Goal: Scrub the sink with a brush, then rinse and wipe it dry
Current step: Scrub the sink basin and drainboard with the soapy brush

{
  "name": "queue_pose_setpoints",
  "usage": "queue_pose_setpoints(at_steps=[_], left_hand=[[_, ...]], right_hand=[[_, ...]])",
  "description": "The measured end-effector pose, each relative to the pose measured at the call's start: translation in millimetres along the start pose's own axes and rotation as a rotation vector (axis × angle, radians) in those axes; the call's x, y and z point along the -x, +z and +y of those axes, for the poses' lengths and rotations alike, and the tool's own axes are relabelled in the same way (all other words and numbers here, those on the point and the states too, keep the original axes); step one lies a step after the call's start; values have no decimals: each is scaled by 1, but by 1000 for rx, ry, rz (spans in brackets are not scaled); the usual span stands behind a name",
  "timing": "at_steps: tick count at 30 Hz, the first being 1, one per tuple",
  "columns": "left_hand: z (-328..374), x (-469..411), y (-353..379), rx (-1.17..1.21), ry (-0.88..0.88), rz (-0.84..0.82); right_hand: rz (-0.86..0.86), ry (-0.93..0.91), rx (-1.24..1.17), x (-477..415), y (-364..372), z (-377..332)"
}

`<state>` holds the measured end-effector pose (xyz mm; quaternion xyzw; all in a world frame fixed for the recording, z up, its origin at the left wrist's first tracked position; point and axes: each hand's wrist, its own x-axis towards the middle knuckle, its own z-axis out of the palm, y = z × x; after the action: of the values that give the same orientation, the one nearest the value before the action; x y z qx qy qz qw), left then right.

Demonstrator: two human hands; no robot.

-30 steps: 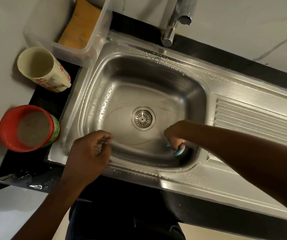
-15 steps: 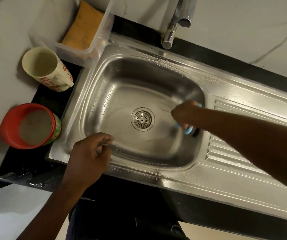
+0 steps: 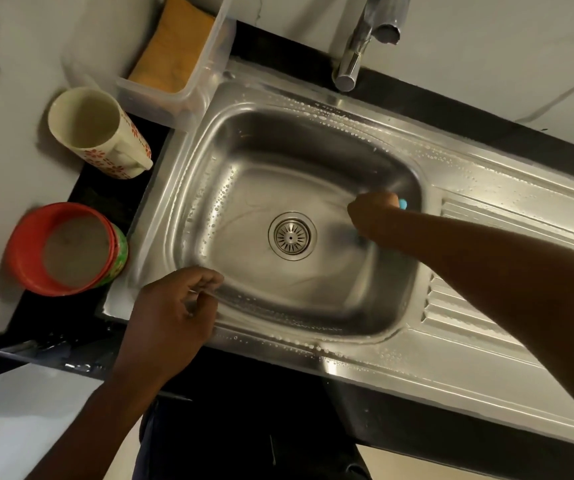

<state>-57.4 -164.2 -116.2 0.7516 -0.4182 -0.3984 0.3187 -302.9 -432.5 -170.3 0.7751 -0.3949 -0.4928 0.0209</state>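
Your right grip point(image 3: 372, 216) is curled round the brush point(image 3: 402, 203). Only the brush's blue end shows past the knuckles, low against the sink point(image 3: 244, 150) wall, and the drain point(image 3: 292, 236) lies just to the grip's left. Your left grip point(image 3: 174, 313) rests on the near rim, fingers loosely curled, holding nothing I can make out. Press the bristles flat and work short overlapping strokes up the wall and into the corners. No brand or writing is readable anywhere.
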Motion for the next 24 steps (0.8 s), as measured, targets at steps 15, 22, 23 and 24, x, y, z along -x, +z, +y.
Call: queue_pose_setpoints(at_steps=[15, 22, 23, 24], left_hand=[[15, 2, 6, -52, 73, -19], [28, 14, -5, -66, 104, -13], [28, 15, -7, -64, 100, -10], [29, 17, -11, -63, 99, -4]], right_hand=[[100, -26, -318, 15, 54, -31], [-63, -71, -525, 44, 68, -73], [-85, -70, -552, 44, 70, -76], [-103, -60, -576, 45, 70, -78]])
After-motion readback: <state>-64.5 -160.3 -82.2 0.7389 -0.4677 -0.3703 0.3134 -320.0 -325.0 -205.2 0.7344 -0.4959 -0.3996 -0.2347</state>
